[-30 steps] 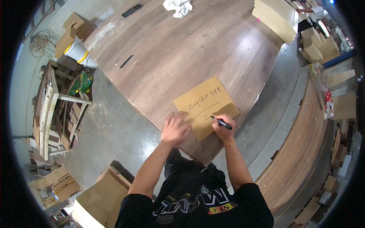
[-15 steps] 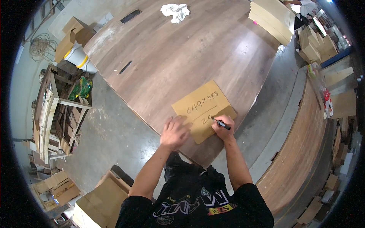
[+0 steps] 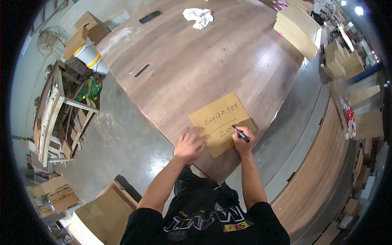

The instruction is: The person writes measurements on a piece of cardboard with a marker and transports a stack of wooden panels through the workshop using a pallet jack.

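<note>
A square piece of brown cardboard (image 3: 204, 116) lies near the close corner of the wood-grain table (image 3: 175, 61), with dark handwriting in two rows and a line between them. My right hand (image 3: 243, 142) grips a black marker pen (image 3: 242, 134), its tip on the lower row of writing. The right hand rests over the sheet's right edge. My left hand (image 3: 190, 145) lies with fingers spread at the sheet's left edge, fingertips on or close to the cardboard; it holds nothing.
A crumpled white cloth (image 3: 198, 18) and a black strip (image 3: 142, 71) lie on the table. Stacked cardboard (image 3: 298, 30) stands at its far right. White buckets (image 3: 90, 56) stand left of it, a wooden rack (image 3: 61, 118) farther left, and a large carton (image 3: 102, 216) at lower left.
The pen has moved slightly right, adding strokes to the lower row of writing. My left hand stays by the sheet. The whole view has shifted a little.
</note>
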Demonstrator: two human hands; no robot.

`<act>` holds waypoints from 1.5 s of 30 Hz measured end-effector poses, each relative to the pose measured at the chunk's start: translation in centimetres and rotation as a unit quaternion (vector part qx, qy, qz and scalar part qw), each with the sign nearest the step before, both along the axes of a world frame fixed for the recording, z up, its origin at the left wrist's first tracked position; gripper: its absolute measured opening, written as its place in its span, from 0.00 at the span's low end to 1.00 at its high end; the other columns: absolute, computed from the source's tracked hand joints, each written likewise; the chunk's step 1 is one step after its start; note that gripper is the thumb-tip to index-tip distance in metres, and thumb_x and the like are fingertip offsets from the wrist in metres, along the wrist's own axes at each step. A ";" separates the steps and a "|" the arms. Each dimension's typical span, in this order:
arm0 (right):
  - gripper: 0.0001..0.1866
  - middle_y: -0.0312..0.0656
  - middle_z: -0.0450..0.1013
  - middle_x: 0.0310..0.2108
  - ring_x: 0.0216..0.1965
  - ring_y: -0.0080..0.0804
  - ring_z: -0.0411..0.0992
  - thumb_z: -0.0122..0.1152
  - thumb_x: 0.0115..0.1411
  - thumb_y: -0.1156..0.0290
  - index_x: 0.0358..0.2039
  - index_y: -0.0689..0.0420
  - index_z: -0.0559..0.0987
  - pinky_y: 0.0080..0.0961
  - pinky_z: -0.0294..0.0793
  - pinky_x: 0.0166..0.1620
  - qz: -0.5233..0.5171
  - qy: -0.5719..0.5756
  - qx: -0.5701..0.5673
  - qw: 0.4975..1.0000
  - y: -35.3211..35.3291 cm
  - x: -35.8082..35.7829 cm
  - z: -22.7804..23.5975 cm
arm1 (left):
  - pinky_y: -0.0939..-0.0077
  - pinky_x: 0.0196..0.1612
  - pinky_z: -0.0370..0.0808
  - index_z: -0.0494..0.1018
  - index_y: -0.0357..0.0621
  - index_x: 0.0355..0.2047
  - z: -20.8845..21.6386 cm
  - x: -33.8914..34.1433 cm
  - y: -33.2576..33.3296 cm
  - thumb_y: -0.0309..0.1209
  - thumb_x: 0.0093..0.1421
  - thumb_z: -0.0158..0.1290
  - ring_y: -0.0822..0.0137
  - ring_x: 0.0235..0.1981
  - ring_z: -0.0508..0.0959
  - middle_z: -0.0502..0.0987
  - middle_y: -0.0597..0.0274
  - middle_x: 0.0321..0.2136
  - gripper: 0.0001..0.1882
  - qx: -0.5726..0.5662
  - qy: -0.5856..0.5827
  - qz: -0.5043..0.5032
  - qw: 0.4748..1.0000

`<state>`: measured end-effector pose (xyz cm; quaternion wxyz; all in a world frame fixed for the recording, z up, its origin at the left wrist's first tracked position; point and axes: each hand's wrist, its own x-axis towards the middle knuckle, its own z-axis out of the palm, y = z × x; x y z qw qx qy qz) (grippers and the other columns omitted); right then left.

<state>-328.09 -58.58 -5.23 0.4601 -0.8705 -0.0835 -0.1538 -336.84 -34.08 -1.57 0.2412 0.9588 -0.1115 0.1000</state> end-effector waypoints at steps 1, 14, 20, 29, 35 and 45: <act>0.09 0.42 0.77 0.24 0.27 0.39 0.76 0.66 0.43 0.76 0.28 0.54 0.80 0.32 0.75 0.33 -0.027 -0.006 -0.013 1.000 0.2 0.0 -0.3 | 0.51 0.65 0.60 0.77 0.61 0.48 -0.1 0.0 0.2 0.37 0.56 0.58 0.61 0.61 0.66 0.69 0.64 0.57 0.18 0.003 -0.005 -0.001 1.000; 0.11 0.42 0.74 0.36 0.37 0.26 0.71 0.48 0.70 0.71 0.47 0.64 0.71 0.25 0.71 0.44 -0.009 0.039 0.243 0.969 2.5 -0.6 0.9 | 0.56 0.63 0.61 0.75 0.54 0.49 0.0 -2.6 2.5 0.39 0.61 0.52 0.58 0.59 0.67 0.69 0.58 0.56 0.16 -0.036 -0.015 0.010 0.999; 0.12 0.41 0.72 0.34 0.33 0.26 0.71 0.47 0.70 0.65 0.43 0.60 0.73 0.25 0.71 0.40 0.031 0.075 0.253 0.964 7.4 -5.6 5.1 | 0.54 0.45 0.74 0.74 0.50 0.42 2.9 -9.7 3.8 0.42 0.63 0.51 0.49 0.43 0.77 0.78 0.51 0.38 0.12 -0.224 0.089 0.158 0.958; 0.13 0.41 0.73 0.20 0.19 0.25 0.70 0.45 0.67 0.68 0.29 0.62 0.72 0.20 0.70 0.24 0.451 0.405 0.210 0.767 12.2 -16.6 8.0 | 0.51 0.35 0.77 0.73 0.49 0.41 6.0 -22.4 -2.7 0.39 0.62 0.50 0.43 0.32 0.80 0.80 0.46 0.29 0.11 -0.204 0.232 0.349 0.885; 0.13 0.37 0.70 0.19 0.20 0.21 0.68 0.48 0.66 0.67 0.26 0.60 0.73 0.20 0.68 0.24 0.530 0.426 0.233 0.696 11.6 -18.8 9.7 | 0.51 0.36 0.76 0.76 0.45 0.37 8.3 -28.4 -7.8 0.35 0.61 0.51 0.44 0.31 0.80 0.79 0.45 0.26 0.09 -0.266 0.124 0.503 0.813; 0.16 0.40 0.69 0.17 0.18 0.23 0.67 0.45 0.64 0.66 0.25 0.62 0.73 0.21 0.67 0.23 0.623 0.401 0.132 0.658 11.5 -23.2 12.6 | 0.51 0.37 0.75 0.75 0.43 0.41 12.2 -33.2 -9.4 0.29 0.57 0.51 0.42 0.34 0.79 0.79 0.44 0.30 0.12 -0.260 0.147 0.495 0.816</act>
